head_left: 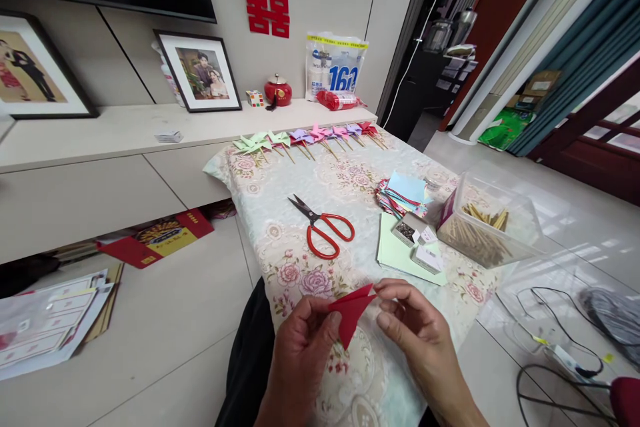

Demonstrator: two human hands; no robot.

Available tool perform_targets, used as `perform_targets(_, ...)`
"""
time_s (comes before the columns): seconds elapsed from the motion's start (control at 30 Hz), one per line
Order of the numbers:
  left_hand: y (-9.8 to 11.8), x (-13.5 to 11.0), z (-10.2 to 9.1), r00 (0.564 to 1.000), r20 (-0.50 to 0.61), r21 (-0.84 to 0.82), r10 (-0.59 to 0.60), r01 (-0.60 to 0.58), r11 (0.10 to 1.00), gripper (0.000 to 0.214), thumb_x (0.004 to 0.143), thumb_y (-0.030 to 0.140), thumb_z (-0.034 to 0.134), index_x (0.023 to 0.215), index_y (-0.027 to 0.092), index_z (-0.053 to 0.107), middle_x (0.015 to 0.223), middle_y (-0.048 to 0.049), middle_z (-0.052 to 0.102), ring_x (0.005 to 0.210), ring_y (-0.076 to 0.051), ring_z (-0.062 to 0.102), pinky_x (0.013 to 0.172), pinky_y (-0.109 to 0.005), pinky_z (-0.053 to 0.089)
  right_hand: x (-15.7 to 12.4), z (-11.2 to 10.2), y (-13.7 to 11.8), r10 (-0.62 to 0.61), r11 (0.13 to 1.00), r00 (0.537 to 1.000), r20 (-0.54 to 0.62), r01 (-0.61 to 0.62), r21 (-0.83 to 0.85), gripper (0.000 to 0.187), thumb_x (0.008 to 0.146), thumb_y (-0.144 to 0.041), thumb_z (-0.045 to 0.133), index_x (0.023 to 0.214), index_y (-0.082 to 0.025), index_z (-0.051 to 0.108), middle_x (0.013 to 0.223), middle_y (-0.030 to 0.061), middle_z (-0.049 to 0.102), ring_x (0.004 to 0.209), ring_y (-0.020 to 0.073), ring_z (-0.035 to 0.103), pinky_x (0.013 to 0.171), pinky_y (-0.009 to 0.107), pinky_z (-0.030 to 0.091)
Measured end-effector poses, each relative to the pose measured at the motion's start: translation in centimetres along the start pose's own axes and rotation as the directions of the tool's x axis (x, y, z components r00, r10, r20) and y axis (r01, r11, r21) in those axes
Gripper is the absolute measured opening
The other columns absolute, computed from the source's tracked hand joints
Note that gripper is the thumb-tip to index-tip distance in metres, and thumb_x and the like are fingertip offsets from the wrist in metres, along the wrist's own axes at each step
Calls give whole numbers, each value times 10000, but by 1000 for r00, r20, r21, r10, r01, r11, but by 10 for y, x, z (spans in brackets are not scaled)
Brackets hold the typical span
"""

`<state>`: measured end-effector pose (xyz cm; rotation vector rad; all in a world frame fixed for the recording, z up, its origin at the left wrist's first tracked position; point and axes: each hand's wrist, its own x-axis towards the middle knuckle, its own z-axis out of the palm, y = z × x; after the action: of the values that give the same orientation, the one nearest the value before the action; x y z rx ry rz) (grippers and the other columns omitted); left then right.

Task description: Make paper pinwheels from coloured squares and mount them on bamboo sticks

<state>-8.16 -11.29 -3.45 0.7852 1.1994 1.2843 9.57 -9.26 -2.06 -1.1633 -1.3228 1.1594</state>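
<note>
A folded piece of red paper (352, 312), with pointed corners, is held in front of me above the floral tablecloth (345, 173). My left hand (309, 337) pinches its left side between thumb and fingers. At the paper's right tip is my right hand (415, 327), its thumb and forefinger apart. The forefinger is at or very near that tip; I cannot tell whether it touches. Beyond my hands lie red-handled scissors (327, 230). Green paper sheets (387, 243) carry small boxes, one an open box of dark pins (405, 233).
Several paper pinwheels (253, 142) on sticks line the table's far edge. At the right stand a stack of coloured paper (407, 188) and a clear plastic bin (520, 240) of wooden sticks. Behind is a white cabinet (100, 140) with framed photos. Cables (560, 347) lie on the floor.
</note>
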Motion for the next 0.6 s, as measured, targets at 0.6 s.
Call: perform_targets(0.6,6,1,-7,979,205,230,-19,-29,973,248,903,429,590,820,197,615,753,4,604,680,-146,516,639,-260,447,4,-2,-12,-167,951,970,177,205,-229,120,928,-296,666,824,-236,670,869,30,692,855,194,658,766,298,511)
